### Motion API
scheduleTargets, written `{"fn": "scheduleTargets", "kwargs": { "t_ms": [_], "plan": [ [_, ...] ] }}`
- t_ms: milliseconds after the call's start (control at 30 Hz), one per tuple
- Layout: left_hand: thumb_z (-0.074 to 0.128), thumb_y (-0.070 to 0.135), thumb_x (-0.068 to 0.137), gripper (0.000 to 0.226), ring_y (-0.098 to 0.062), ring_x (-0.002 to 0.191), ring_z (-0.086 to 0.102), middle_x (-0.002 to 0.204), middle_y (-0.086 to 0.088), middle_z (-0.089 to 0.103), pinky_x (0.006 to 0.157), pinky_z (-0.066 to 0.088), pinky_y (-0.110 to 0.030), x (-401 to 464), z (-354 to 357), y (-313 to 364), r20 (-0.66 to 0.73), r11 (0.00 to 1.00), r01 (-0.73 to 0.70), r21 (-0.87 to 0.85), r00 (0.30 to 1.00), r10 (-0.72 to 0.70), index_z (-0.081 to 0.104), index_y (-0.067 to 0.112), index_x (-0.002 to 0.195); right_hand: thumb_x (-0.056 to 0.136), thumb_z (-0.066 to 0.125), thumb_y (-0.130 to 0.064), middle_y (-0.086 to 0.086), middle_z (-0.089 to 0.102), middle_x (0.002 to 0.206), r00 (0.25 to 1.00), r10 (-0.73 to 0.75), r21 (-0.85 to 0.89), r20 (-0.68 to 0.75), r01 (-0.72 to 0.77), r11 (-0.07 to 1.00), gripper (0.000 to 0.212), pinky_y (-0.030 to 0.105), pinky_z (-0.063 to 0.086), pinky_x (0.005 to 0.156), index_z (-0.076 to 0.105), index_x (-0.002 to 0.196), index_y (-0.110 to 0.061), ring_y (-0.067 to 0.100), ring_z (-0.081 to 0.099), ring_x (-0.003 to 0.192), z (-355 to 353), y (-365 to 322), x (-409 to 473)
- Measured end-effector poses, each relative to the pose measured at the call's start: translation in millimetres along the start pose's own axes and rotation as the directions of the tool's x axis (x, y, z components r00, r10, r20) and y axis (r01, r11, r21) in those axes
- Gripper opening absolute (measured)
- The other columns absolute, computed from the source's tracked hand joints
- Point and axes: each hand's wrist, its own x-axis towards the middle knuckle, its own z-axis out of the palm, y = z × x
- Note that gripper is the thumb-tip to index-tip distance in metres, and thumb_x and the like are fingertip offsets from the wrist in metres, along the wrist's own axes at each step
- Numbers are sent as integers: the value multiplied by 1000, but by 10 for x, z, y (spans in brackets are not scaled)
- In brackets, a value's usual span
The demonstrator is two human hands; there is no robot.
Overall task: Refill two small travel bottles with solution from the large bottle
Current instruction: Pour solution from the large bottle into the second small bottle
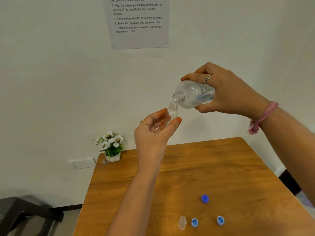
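My right hand [228,92] grips the large clear bottle [190,94], tipped over so its open neck points down and left. Its mouth sits just above the open mouth of a small clear travel bottle [173,110], which my left hand [153,133] holds upright between thumb and fingers, high above the wooden table [221,167]. A second small travel bottle [182,222] stands uncapped near the table's front edge. Beside it lie two light blue caps [194,222] [220,220], and a darker blue cap [205,198] lies a little farther back.
A small white pot of white flowers [110,147] stands on the table's far left corner. A printed instruction sheet [138,23] hangs on the white wall. A dark chair [25,215] is on the floor at the lower left.
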Motion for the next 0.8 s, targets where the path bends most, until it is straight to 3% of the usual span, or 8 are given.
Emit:
{"fn": "scheduleTargets", "kwargs": {
  "t_ms": [133,333,800],
  "plan": [
    [84,11,69,39,-10,94,71,98,0,75,75,58,-21,9,8,3,-1,1000,1,-3,1000,-1,71,13,106,64,83,-28,7,53,118,1000,-26,-13,-14,26,1000,76,31,49,83,50,132,-23,22,53,103,-19,-12,22],
    [84,12,69,38,-9,93,71,98,1,75,85,58,-30,24,26,-1,-18,1000,8,20,1000,-8,71,15,105,65,82,-28,7,53,119,999,-46,-45,-10,46,998,75,35,51,85,50,133,-24,23,53,104,-46,-13,62],
    [84,10,69,40,-13,95,71,98,-2,76,86,59,-34,43,19,-48,-22,1000,28,-3,999,-28,71,12,106,65,80,-25,11,55,118,991,-130,-127,-22,126,984,74,45,52,80,50,132,-22,28,55,101,-63,-37,99]
  ]
}}
